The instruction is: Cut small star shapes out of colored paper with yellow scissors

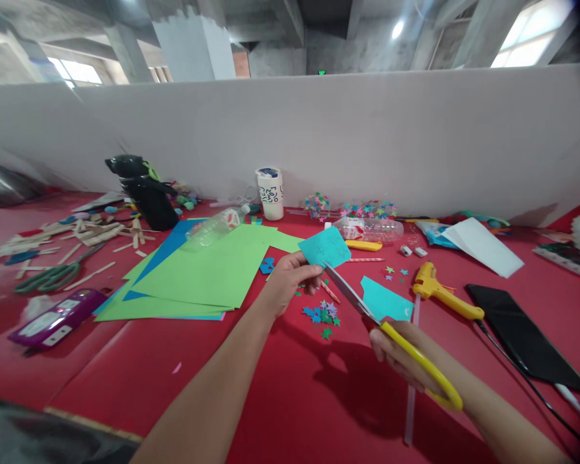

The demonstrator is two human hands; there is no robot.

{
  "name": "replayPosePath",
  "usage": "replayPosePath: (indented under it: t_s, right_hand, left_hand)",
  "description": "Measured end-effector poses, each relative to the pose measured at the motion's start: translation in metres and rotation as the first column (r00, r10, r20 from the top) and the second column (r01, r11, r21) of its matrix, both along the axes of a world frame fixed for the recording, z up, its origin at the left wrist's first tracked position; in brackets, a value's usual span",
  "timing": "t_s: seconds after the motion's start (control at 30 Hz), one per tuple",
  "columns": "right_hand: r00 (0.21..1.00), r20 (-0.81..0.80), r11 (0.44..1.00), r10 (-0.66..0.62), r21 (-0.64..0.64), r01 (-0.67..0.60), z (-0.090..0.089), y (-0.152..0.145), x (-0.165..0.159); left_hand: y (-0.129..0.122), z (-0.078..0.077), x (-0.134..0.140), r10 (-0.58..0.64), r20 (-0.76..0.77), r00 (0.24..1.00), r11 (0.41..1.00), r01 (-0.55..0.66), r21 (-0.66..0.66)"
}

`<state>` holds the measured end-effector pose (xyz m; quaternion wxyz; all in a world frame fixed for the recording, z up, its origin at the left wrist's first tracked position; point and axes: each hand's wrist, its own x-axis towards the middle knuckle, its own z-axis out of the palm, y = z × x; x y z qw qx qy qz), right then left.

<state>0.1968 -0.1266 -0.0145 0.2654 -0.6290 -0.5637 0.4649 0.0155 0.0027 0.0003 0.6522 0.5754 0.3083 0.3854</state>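
Note:
Between the fingers of my left hand [290,280] is a small piece of turquoise paper [326,247], raised above the red table. My right hand [403,354] grips yellow-handled scissors [418,361]. Their blades point up and left, with the tip at the paper's lower edge; whether they are cutting into it I cannot tell. A second turquoise paper piece [385,299] lies on the table behind the blades. Small star-shaped pieces [323,314] in blue, green and purple are scattered below the held paper.
Green paper sheets [198,270] lie left of my left hand. A yellow glue gun [442,293], its cable and a black tablet-like slab [522,335] are at right. Behind stand a patterned cup [270,196], a black bottle [147,196] and a lying plastic bottle [367,229].

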Motion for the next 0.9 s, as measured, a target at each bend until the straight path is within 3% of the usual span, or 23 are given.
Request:
replayPosePath:
  t_s: [0.4, 0.57, 0.9]
  right_hand:
    - [0.992, -0.068, 0.993, -0.106, 0.034, 0.109, -0.011, 0.001, -0.005]
    - [0.996, -0.044, 0.996, -0.079, 0.028, 0.080, -0.013, 0.003, -0.005]
    - [0.997, -0.053, 0.998, -0.061, 0.003, 0.061, -0.011, 0.002, -0.002]
  left_hand:
    - [-0.008, 0.001, 0.009, -0.010, 0.087, 0.996, 1.000, 0.011, -0.021]
    - [-0.012, 0.003, 0.011, 0.076, 0.163, 0.984, 0.997, -0.076, -0.009]
    - [-0.017, 0.010, 0.013, 0.188, 0.071, 0.980, 0.980, -0.192, 0.047]
